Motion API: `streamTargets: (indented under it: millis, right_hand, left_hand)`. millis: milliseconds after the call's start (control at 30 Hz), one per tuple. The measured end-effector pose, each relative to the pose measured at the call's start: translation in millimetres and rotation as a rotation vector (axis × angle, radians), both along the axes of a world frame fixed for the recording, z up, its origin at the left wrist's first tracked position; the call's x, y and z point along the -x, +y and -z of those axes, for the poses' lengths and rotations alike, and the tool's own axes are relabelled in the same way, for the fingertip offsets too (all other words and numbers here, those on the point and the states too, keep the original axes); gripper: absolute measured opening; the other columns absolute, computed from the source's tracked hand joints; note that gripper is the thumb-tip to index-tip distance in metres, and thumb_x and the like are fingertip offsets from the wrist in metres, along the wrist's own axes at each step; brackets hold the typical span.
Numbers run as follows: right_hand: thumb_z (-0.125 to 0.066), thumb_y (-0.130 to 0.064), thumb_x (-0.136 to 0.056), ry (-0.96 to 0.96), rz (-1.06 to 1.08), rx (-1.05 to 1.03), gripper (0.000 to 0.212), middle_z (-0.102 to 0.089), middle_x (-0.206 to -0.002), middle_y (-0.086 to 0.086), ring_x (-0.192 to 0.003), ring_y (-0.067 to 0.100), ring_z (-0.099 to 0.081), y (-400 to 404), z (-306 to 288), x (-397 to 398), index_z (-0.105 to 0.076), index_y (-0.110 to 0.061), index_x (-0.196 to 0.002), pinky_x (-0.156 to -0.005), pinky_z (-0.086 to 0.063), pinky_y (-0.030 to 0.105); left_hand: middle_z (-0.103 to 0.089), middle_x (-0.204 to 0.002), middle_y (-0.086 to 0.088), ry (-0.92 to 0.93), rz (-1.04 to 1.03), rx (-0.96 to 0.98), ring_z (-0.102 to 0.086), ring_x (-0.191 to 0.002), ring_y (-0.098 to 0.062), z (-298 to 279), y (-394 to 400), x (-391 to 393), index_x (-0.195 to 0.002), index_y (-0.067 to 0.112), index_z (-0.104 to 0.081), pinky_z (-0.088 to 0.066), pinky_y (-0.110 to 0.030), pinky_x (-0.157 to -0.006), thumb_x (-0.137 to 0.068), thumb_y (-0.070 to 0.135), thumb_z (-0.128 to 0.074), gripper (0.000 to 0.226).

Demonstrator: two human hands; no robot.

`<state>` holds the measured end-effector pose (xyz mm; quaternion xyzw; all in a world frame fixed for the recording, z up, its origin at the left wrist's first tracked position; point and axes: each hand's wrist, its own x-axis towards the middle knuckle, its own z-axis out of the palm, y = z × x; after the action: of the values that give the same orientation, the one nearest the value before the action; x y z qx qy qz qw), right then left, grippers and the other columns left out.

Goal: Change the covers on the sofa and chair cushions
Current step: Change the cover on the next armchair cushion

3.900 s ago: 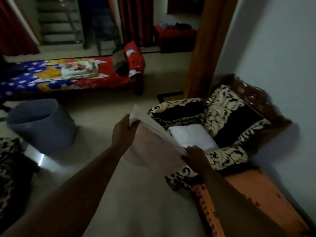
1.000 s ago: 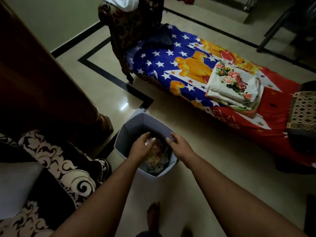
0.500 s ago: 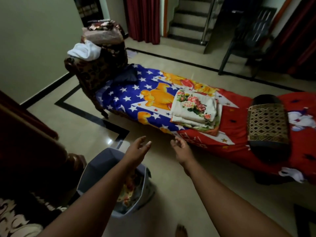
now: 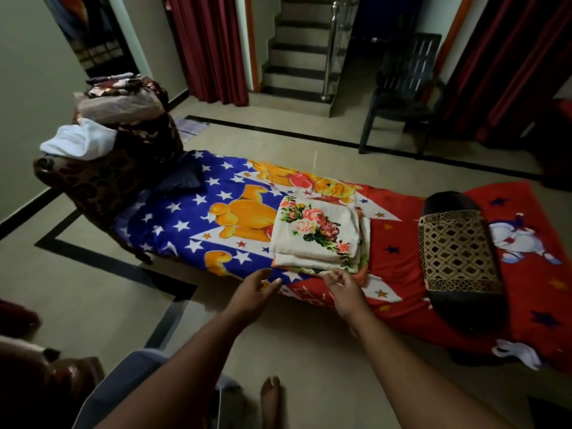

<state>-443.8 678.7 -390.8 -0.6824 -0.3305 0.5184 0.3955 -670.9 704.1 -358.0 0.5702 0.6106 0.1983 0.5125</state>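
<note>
A stack of folded cream covers with a rose print (image 4: 318, 235) lies on the daybed, on its blue and red cartoon sheet (image 4: 198, 209). My left hand (image 4: 255, 294) reaches out in front of the bed's near edge, fingers relaxed and empty. My right hand (image 4: 345, 289) is stretched toward the near edge of the folded stack, fingers loosely spread, its fingertips at or just short of the stack's lowest layer. The grey laundry bin (image 4: 123, 379) stands at my feet under my left forearm, mostly hidden.
A dark bolster with a gold lattice wrap (image 4: 458, 252) lies on the bed's red end. The bed's carved headrest (image 4: 105, 178) carries a white cloth (image 4: 79, 142) and piled fabrics. A dark plastic chair (image 4: 402, 91), stairs and red curtains stand behind. My bare foot (image 4: 270, 404) is on the tiled floor.
My hands dropped the removed cover into the grey bin, came out empty, and have moved up and forward toward the folded floral covers on the bed. My view has lifted from bin to bed.
</note>
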Motion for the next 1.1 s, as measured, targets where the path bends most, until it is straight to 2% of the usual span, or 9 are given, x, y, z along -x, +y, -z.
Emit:
streamTargets:
  millis: [100, 267, 433, 633, 800, 867, 1000, 1067, 1100]
  right_hand:
    - [-0.06, -0.022, -0.101, -0.071, 0.024, 0.035, 0.04, -0.055, -0.124, 0.005, -0.111, 0.015, -0.052, 40, 13, -20, -0.05, -0.011, -0.138, -0.074, -0.043, 0.017]
    - [-0.063, -0.028, -0.099, -0.125, 0.097, 0.111, 0.04, -0.058, -0.136, 0.013, -0.114, 0.018, -0.055, 91, 29, -51, -0.053, -0.014, -0.135, -0.09, -0.04, 0.026]
    - [-0.06, -0.026, -0.101, -0.119, 0.115, 0.178, 0.045, -0.053, -0.141, 0.013, -0.121, 0.02, -0.054, 140, 48, -76, -0.049, -0.01, -0.141, -0.091, -0.038, 0.025]
    - [-0.062, -0.03, -0.1, -0.086, 0.133, 0.223, 0.046, -0.054, -0.143, 0.01, -0.12, 0.02, -0.054, 207, 103, -122, -0.049, -0.014, -0.141, -0.093, -0.045, 0.032]
    - [-0.062, -0.031, -0.1, -0.066, 0.127, 0.316, 0.046, -0.054, -0.143, 0.009, -0.114, 0.018, -0.054, 265, 175, -173, -0.049, -0.014, -0.14, -0.091, -0.044, 0.032]
    - [-0.064, -0.033, -0.098, -0.068, 0.139, 0.362, 0.052, -0.051, -0.146, 0.011, -0.118, 0.021, -0.054, 290, 207, -191, -0.047, -0.015, -0.143, -0.093, -0.045, 0.034]
    - [-0.071, -0.048, -0.089, -0.087, 0.102, 0.467, 0.076, -0.048, -0.15, 0.01, -0.133, 0.031, -0.051, 329, 278, -216, -0.038, -0.018, -0.151, -0.106, -0.047, 0.048]
    - [-0.078, -0.062, -0.074, -0.091, 0.108, 0.502, 0.097, -0.051, -0.149, 0.006, -0.132, 0.032, -0.053, 344, 309, -223, -0.037, -0.022, -0.152, -0.106, -0.047, 0.048]
    - [-0.08, -0.059, -0.073, -0.082, 0.121, 0.528, 0.099, -0.051, -0.149, 0.005, -0.132, 0.031, -0.052, 350, 317, -224, -0.034, -0.021, -0.153, -0.107, -0.046, 0.046]
  left_hand:
    - [-0.06, -0.134, -0.005, 0.052, 0.049, -0.004, -0.062, -0.108, -0.01, 21, 54, -10, -0.143, 0.02, -0.051, -0.056, -0.038, -0.094, -0.097, 0.042, -0.064, 0.053]
    - [-0.06, -0.137, -0.003, 0.1, 0.121, 0.042, -0.06, -0.11, -0.01, 46, 121, -20, -0.14, 0.02, -0.052, -0.055, -0.03, -0.092, -0.097, 0.039, -0.063, 0.048]
    - [-0.056, -0.143, -0.005, 0.188, 0.153, 0.091, -0.059, -0.122, -0.017, 72, 186, -38, -0.144, 0.021, -0.049, -0.055, -0.038, -0.099, -0.095, 0.046, -0.063, 0.057]
    - [-0.058, -0.142, -0.005, 0.264, 0.147, 0.106, -0.059, -0.123, -0.018, 115, 260, -89, -0.148, 0.022, -0.046, -0.055, -0.036, -0.095, -0.096, 0.05, -0.06, 0.06]
    - [-0.054, -0.144, -0.002, 0.328, 0.165, 0.179, -0.056, -0.125, -0.017, 175, 301, -137, -0.146, 0.025, -0.048, -0.052, -0.031, -0.092, -0.096, 0.048, -0.062, 0.057]
    - [-0.053, -0.146, -0.003, 0.369, 0.201, 0.21, -0.055, -0.127, -0.018, 206, 314, -155, -0.147, 0.025, -0.046, -0.052, -0.033, -0.096, -0.095, 0.05, -0.063, 0.06]
    - [-0.047, -0.152, -0.005, 0.43, 0.293, 0.233, -0.048, -0.136, -0.02, 264, 336, -184, -0.151, 0.024, -0.042, -0.046, -0.038, -0.107, -0.095, 0.054, -0.061, 0.066]
    - [-0.043, -0.156, -0.006, 0.456, 0.367, 0.217, -0.044, -0.14, -0.022, 292, 348, -197, -0.153, 0.022, -0.039, -0.041, -0.037, -0.111, -0.096, 0.054, -0.059, 0.069]
    - [-0.041, -0.157, -0.006, 0.467, 0.402, 0.208, -0.042, -0.141, -0.023, 304, 354, -203, -0.155, 0.021, -0.037, -0.04, -0.038, -0.111, -0.096, 0.053, -0.059, 0.07]
